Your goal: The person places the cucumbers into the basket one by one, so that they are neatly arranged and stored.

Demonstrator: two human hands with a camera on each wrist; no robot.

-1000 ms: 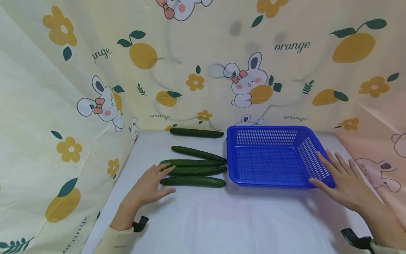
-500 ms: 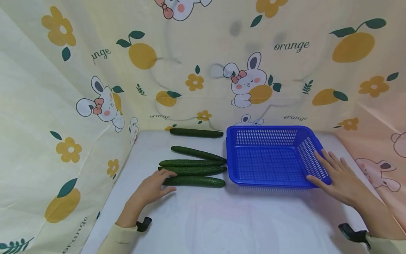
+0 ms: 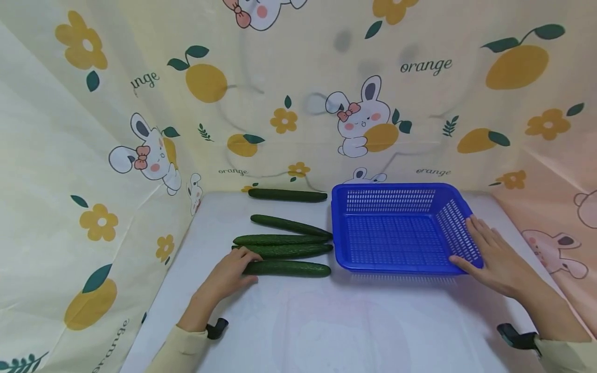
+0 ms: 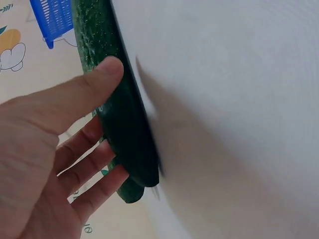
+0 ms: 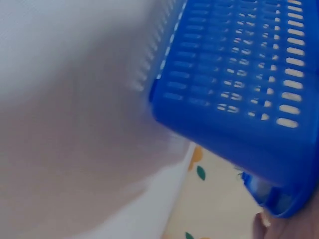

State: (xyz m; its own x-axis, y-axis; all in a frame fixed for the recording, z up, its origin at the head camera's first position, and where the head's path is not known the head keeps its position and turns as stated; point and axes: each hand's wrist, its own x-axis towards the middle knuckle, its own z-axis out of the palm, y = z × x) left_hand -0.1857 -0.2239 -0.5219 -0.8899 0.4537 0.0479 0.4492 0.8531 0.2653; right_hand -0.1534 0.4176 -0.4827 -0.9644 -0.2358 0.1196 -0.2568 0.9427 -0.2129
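Observation:
Several green cucumbers lie on the white table at centre left in the head view. My left hand (image 3: pixel 228 274) is at the left end of the nearest cucumber (image 3: pixel 291 268), pinching it between thumb and fingers. In the left wrist view the thumb presses this cucumber's (image 4: pixel 127 134) near side, while the fingers reach round its other side. Just behind it lies another cucumber (image 3: pixel 294 252). A blue plastic basket (image 3: pixel 392 269) stands to the right. My right hand (image 3: pixel 501 264) rests with straight fingers along its right rim, thumb at the front corner; the right wrist view shows the basket's outer wall (image 5: pixel 209 124).
Farther back lie a straight cucumber (image 3: pixel 280 239), a slanted cucumber (image 3: pixel 289 225) and one more cucumber (image 3: pixel 287 195) near the wall sheet. That patterned sheet (image 3: pixel 298 62) rises behind the table (image 3: pixel 336 326). Cucumber ends come up to the basket's left side.
My left hand has come down from above the cucumbers and closed on the nearest one's left end. My right hand has moved slightly left and settled on the basket's right rim.

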